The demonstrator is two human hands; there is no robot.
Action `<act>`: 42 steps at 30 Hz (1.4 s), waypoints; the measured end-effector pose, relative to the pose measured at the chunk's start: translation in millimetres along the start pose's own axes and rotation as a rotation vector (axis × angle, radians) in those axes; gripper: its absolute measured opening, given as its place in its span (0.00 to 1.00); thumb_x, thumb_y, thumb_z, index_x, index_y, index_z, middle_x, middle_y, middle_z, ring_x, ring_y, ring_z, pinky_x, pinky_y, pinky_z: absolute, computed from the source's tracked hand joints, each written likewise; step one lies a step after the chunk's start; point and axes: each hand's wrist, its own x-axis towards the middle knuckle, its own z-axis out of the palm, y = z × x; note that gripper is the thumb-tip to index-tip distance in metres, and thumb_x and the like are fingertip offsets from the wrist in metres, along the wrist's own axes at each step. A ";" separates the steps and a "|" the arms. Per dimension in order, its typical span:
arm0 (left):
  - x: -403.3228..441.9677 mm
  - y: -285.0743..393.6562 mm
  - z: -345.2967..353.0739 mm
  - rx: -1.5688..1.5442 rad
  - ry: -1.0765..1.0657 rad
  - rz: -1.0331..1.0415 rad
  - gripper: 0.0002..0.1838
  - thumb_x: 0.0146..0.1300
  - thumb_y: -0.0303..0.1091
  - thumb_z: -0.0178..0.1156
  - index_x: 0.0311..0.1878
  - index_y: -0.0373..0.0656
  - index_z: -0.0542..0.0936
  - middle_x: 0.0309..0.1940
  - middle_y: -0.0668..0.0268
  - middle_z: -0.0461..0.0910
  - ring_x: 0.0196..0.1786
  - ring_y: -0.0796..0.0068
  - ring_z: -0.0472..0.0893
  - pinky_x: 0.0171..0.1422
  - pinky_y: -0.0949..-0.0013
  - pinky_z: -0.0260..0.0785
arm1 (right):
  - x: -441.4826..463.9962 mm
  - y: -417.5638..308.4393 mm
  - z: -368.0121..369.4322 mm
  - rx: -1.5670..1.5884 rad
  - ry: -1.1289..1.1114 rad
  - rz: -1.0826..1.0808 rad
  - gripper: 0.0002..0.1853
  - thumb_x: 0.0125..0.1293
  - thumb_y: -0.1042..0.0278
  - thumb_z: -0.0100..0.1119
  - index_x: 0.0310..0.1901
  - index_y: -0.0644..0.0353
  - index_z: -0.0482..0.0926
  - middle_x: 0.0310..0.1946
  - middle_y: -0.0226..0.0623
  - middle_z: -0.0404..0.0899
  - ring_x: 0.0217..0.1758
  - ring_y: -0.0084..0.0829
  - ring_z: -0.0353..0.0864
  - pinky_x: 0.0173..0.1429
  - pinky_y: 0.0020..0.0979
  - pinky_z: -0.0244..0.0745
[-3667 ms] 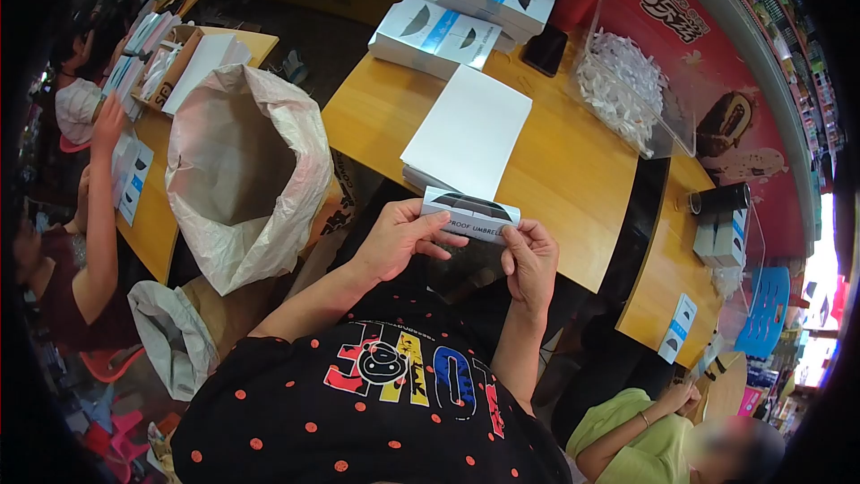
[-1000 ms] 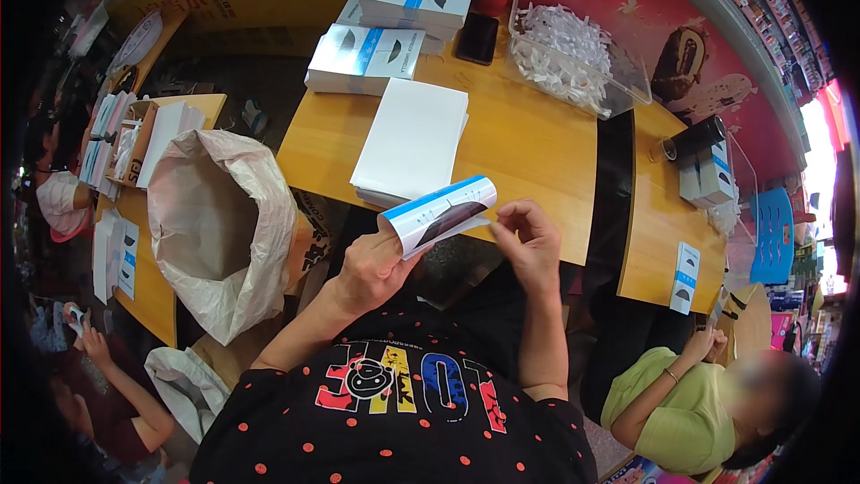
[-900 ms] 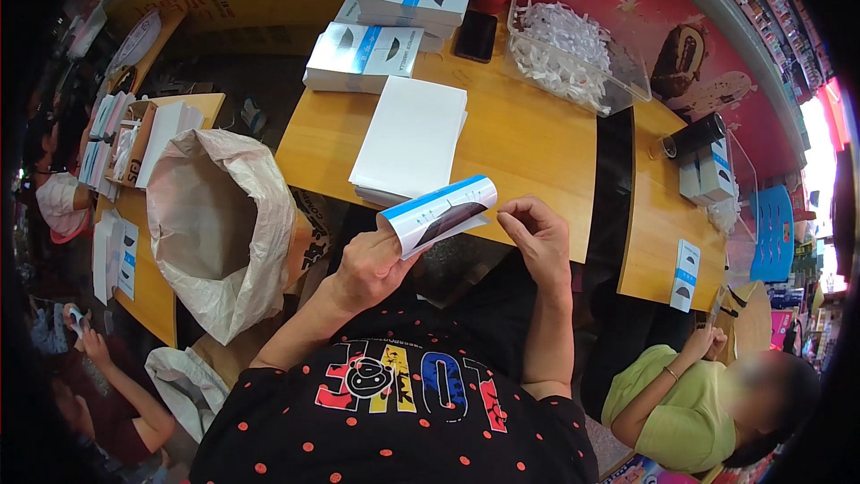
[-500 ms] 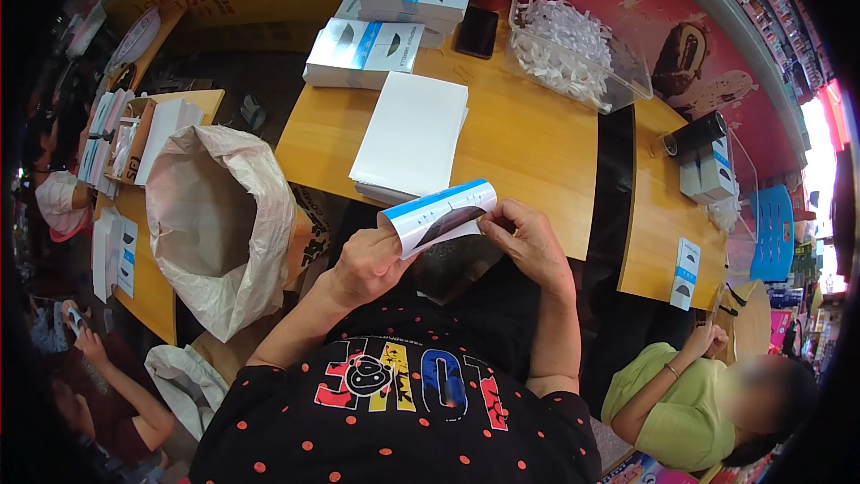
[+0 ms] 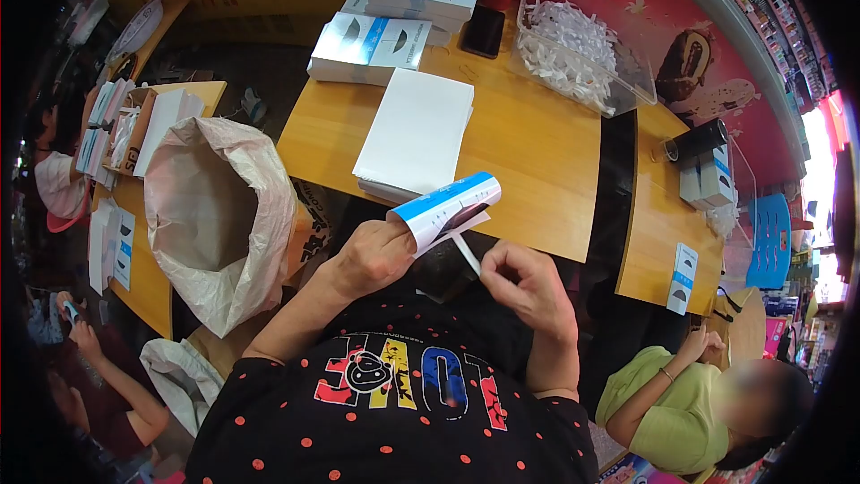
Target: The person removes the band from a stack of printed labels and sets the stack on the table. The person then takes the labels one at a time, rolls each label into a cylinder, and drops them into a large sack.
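A printed sheet point(image 5: 452, 206) in white and blue, with a dark umbrella picture, is curled into a tube. My left hand point(image 5: 374, 254) is closed on its left end, some fingers hidden inside the curl. My right hand point(image 5: 528, 287) pinches the lower end of a narrow white strip point(image 5: 467, 254), whose upper end meets the sheet's lower edge. Just beyond the sheet lies a stack of white paper point(image 5: 417, 130) on the wooden table point(image 5: 528, 152). Banded stacks of umbrella-printed sheets point(image 5: 367, 45) stand behind it.
A clear bin point(image 5: 582, 58) of white strips and a dark phone point(image 5: 483, 32) are at the table's back. An open white sack point(image 5: 219, 215) stands at the left. Co-workers sit at the left edge and lower right, where one wears a green shirt point(image 5: 672, 408).
My right hand has gone from the sheet's right edge down and toward me, drawing the white strip out with it. My left hand still holds the curled sheet, turned slightly.
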 end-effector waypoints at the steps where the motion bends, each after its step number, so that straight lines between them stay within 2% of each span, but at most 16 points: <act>1: 1.4 -0.5 0.7 0.006 0.020 0.018 0.16 0.45 0.19 0.61 0.40 0.31 0.77 0.28 0.58 0.77 0.28 0.63 0.79 0.30 0.68 0.72 | -3.1 -6.4 0.0 -0.005 -0.031 -0.007 0.04 0.57 0.80 0.57 0.27 0.64 0.73 0.25 0.27 0.71 0.25 0.14 0.64 0.28 0.18 0.58; 7: -4.2 -9.5 3.0 0.030 0.001 -0.076 0.19 0.46 0.19 0.66 0.45 0.31 0.78 0.34 0.56 0.81 0.30 0.62 0.81 0.32 0.66 0.73 | -23.9 -21.9 -8.0 0.272 -0.226 -0.182 0.04 0.54 0.82 0.59 0.27 0.65 0.74 0.27 0.32 0.75 0.30 0.22 0.73 0.35 0.23 0.68; 10: 3.3 -6.8 -4.3 0.047 0.012 -0.055 0.19 0.46 0.18 0.66 0.45 0.31 0.78 0.34 0.56 0.82 0.31 0.61 0.81 0.32 0.66 0.73 | -8.9 -6.0 3.9 -0.083 0.316 -0.201 0.07 0.54 0.82 0.63 0.35 0.65 0.78 0.30 0.33 0.75 0.31 0.23 0.73 0.35 0.21 0.67; 12: 6.6 -7.3 -2.3 0.047 0.024 -0.032 0.19 0.45 0.18 0.66 0.44 0.30 0.78 0.34 0.56 0.82 0.31 0.61 0.82 0.32 0.67 0.73 | 8.6 -2.8 9.2 -0.363 0.466 -0.252 0.13 0.53 0.79 0.66 0.42 0.63 0.79 0.33 0.34 0.74 0.32 0.24 0.73 0.34 0.22 0.67; 14: 8.4 -7.1 -1.8 0.049 0.033 -0.014 0.19 0.45 0.18 0.66 0.44 0.30 0.78 0.34 0.55 0.82 0.32 0.61 0.82 0.32 0.67 0.73 | 19.1 7.7 12.8 -0.402 0.434 -0.283 0.18 0.52 0.77 0.68 0.47 0.60 0.79 0.36 0.36 0.74 0.33 0.26 0.74 0.34 0.24 0.68; 18: 7.6 -9.1 -0.2 0.027 0.010 -0.005 0.20 0.43 0.17 0.64 0.44 0.29 0.78 0.34 0.55 0.81 0.32 0.61 0.82 0.32 0.67 0.73 | 26.0 17.2 20.9 -0.573 0.416 -0.459 0.11 0.52 0.77 0.67 0.39 0.62 0.80 0.35 0.39 0.76 0.34 0.33 0.77 0.36 0.29 0.71; 22: 1.4 -16.3 0.9 0.055 -0.070 -0.017 0.20 0.42 0.18 0.63 0.44 0.29 0.78 0.36 0.54 0.81 0.33 0.60 0.82 0.33 0.66 0.74 | 15.7 -0.3 27.7 -0.223 0.168 -0.288 0.05 0.51 0.79 0.66 0.30 0.64 0.80 0.28 0.35 0.76 0.31 0.29 0.76 0.34 0.26 0.70; 24: 7.1 -21.8 6.9 0.077 0.014 0.064 0.12 0.45 0.20 0.60 0.37 0.34 0.76 0.29 0.58 0.77 0.28 0.65 0.78 0.29 0.68 0.72 | 8.9 -13.3 24.4 -0.055 -0.090 -0.294 0.05 0.51 0.79 0.67 0.29 0.64 0.79 0.28 0.36 0.76 0.31 0.28 0.76 0.34 0.26 0.70; 27: 4.2 -27.7 2.0 0.044 0.032 -0.035 0.14 0.46 0.20 0.61 0.40 0.32 0.77 0.29 0.58 0.77 0.28 0.63 0.79 0.29 0.66 0.72 | 4.9 -34.1 11.1 -0.037 -0.430 -0.412 0.05 0.50 0.76 0.69 0.28 0.63 0.82 0.28 0.37 0.77 0.32 0.31 0.78 0.34 0.27 0.71; 30: 12.0 -15.0 -9.0 -0.086 0.086 -0.252 0.13 0.53 0.22 0.64 0.43 0.34 0.79 0.34 0.52 0.80 0.34 0.58 0.82 0.34 0.67 0.73 | 12.3 -41.1 -19.2 0.090 -0.274 -0.501 0.09 0.44 0.73 0.71 0.28 0.67 0.83 0.26 0.43 0.78 0.28 0.32 0.77 0.30 0.26 0.67; 32: 13.5 -7.7 -9.3 -0.267 0.101 -0.345 0.12 0.58 0.24 0.63 0.45 0.33 0.80 0.38 0.52 0.82 0.37 0.60 0.84 0.40 0.69 0.76 | 20.4 -52.3 -44.7 -0.016 0.079 -0.547 0.05 0.48 0.79 0.67 0.27 0.66 0.80 0.28 0.37 0.78 0.30 0.29 0.77 0.34 0.24 0.69; 34: 11.7 0.9 -6.2 -0.976 0.277 -0.684 0.12 0.61 0.24 0.59 0.48 0.30 0.79 0.40 0.54 0.83 0.41 0.63 0.84 0.45 0.68 0.78 | 54.2 -55.9 -74.6 -0.083 0.499 -0.575 0.02 0.54 0.82 0.60 0.30 0.67 0.78 0.26 0.32 0.76 0.26 0.19 0.73 0.31 0.18 0.65; 36: 12.2 2.0 -12.2 -1.050 0.264 -0.732 0.11 0.65 0.24 0.56 0.48 0.28 0.78 0.40 0.55 0.82 0.41 0.63 0.84 0.48 0.64 0.79 | 110.3 -69.3 -105.8 -0.367 0.839 -0.604 0.04 0.63 0.75 0.60 0.33 0.67 0.78 0.24 0.29 0.75 0.26 0.15 0.69 0.30 0.17 0.64; 40: 6.6 -1.1 -11.9 -1.281 0.380 -0.977 0.11 0.65 0.27 0.53 0.45 0.29 0.78 0.38 0.49 0.82 0.35 0.61 0.85 0.41 0.65 0.80 | 230.6 11.0 -228.3 -0.813 0.903 -0.495 0.13 0.64 0.68 0.58 0.47 0.67 0.78 0.35 0.40 0.81 0.34 0.30 0.77 0.43 0.27 0.71; 41: 4.7 -1.8 -14.9 -1.274 0.392 -0.977 0.11 0.65 0.27 0.53 0.45 0.29 0.78 0.38 0.49 0.82 0.35 0.61 0.85 0.41 0.65 0.80 | 228.6 14.6 -224.9 -0.922 0.853 -0.282 0.17 0.63 0.68 0.57 0.52 0.67 0.76 0.40 0.44 0.82 0.39 0.37 0.78 0.48 0.31 0.71; 42: 4.1 -5.0 -17.4 -1.301 0.428 -1.002 0.11 0.65 0.28 0.53 0.45 0.29 0.78 0.38 0.49 0.82 0.36 0.63 0.85 0.41 0.67 0.80 | 222.9 11.3 -205.2 -0.840 0.860 -0.363 0.16 0.64 0.69 0.56 0.52 0.66 0.77 0.39 0.42 0.82 0.38 0.34 0.78 0.48 0.29 0.71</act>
